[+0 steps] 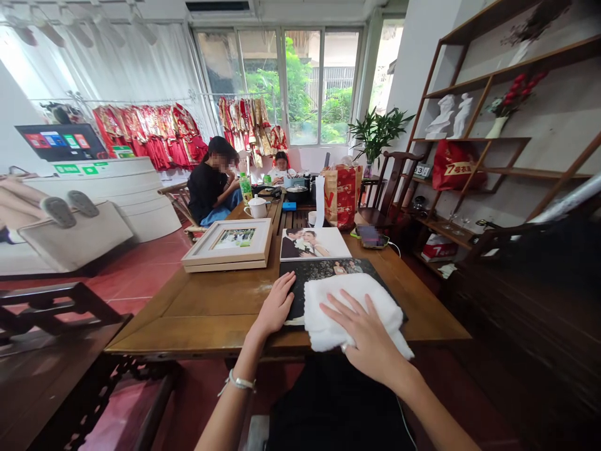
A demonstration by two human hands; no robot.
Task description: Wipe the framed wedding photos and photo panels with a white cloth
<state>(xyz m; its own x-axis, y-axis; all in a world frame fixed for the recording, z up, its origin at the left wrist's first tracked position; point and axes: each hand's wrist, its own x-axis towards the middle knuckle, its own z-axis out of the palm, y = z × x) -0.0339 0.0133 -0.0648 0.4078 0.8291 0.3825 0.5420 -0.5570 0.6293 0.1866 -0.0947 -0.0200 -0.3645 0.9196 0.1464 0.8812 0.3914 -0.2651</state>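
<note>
A dark photo print [328, 270] lies flat on the wooden table [211, 313] in front of me. My left hand [276, 307] rests open, fingers flat, on the print's left edge. My right hand [364, 335] lies open with fingers spread on a white folded cloth [352, 297] that covers the print's near part. Just beyond lies a second photo print [313, 243] of a couple. A stack of light wooden picture frames [230, 244] sits to the left of it.
A phone [373, 237] lies at the table's right. Farther along are a red paper bag [342, 194], a white teapot [257, 207] and tea ware. Two people sit at the far end. Wooden shelves [474, 156] stand right, a dark chair [51, 313] left.
</note>
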